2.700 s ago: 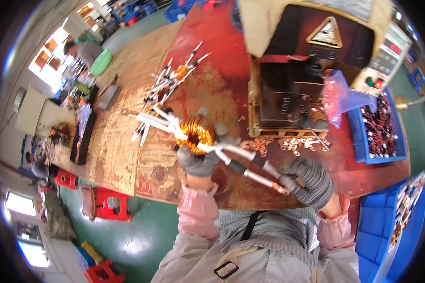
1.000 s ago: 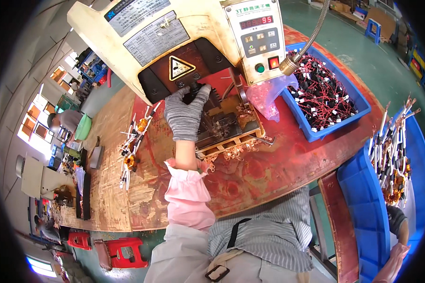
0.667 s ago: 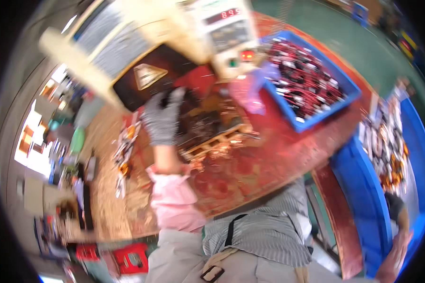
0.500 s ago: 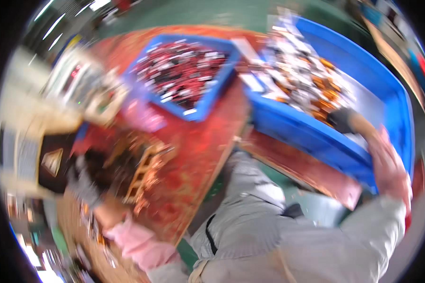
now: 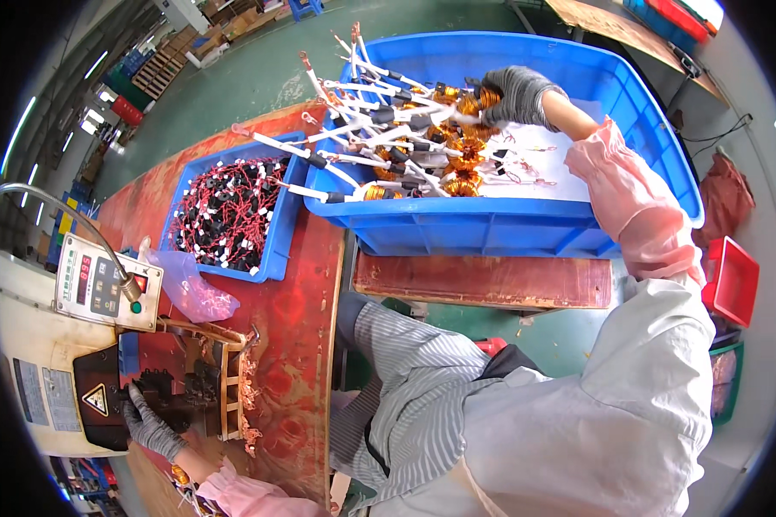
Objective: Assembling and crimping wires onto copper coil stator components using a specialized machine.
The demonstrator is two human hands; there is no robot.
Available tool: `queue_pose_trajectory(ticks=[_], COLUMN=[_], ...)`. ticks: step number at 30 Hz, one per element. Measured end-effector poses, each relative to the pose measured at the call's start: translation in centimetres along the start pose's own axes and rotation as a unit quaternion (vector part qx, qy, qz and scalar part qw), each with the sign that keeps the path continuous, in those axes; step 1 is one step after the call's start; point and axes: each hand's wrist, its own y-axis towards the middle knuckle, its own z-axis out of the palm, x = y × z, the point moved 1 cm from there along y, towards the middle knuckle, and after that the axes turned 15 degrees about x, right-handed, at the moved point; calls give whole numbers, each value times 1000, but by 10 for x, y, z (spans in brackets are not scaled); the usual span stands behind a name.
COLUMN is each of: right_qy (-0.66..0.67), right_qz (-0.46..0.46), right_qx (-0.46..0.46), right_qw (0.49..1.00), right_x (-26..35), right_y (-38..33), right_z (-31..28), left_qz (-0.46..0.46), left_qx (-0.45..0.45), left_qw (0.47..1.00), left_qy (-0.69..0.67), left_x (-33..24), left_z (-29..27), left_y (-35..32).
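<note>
Currently, the right hand (image 5: pixel 526 96) is held over the coils (image 5: pixel 466 153) in the large bin (image 5: pixel 491 228), with its gloved fingers bent against one at the far side of the heap. Whether that coil is firmly gripped cannot be told, as the fingertips are partly hidden. The coils are heaped in the left and middle parts of the large bin, and a white bottom is seen to their right. Their white leads (image 5: pixel 397 132) are pointed mostly leftward, and several are laid out over the rim, tipped with copper lugs (image 5: pixel 303 57).

The left hand (image 5: pixel 151 422), also gloved, is placed at the press (image 5: pixel 39 340), just beside the dark tooling and the warning triangle (image 5: pixel 97 399). Its fingers are partly extended; whether anything is grasped by them cannot be told.

On the red table (image 5: pixel 293 362), the small bin (image 5: pixel 276 258) is filled with wired parts (image 5: pixel 228 207), and its right edge is overhung by some leads. A bag (image 5: pixel 194 289) is left between it and the press. Copper pieces (image 5: pixel 250 388) are scattered along the wooden frame (image 5: pixel 231 392). Near the large bin, a red bench (image 5: pixel 483 280) is seen.
</note>
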Motion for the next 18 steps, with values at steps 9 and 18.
queue_pose_trajectory(ticks=[9,18], right_qy=[-8,32], right_qz=[-170,-200], right_qx=[109,-72], right_qw=[979,977], right_x=[-18,-79], right_y=[3,80], right_z=[66,62], left_qz=[52,13], left_qx=[-46,-26], left_qw=[985,952], left_qy=[156,304], left_x=[-35,65], left_z=[-1,-42], left_y=[-21,-148])
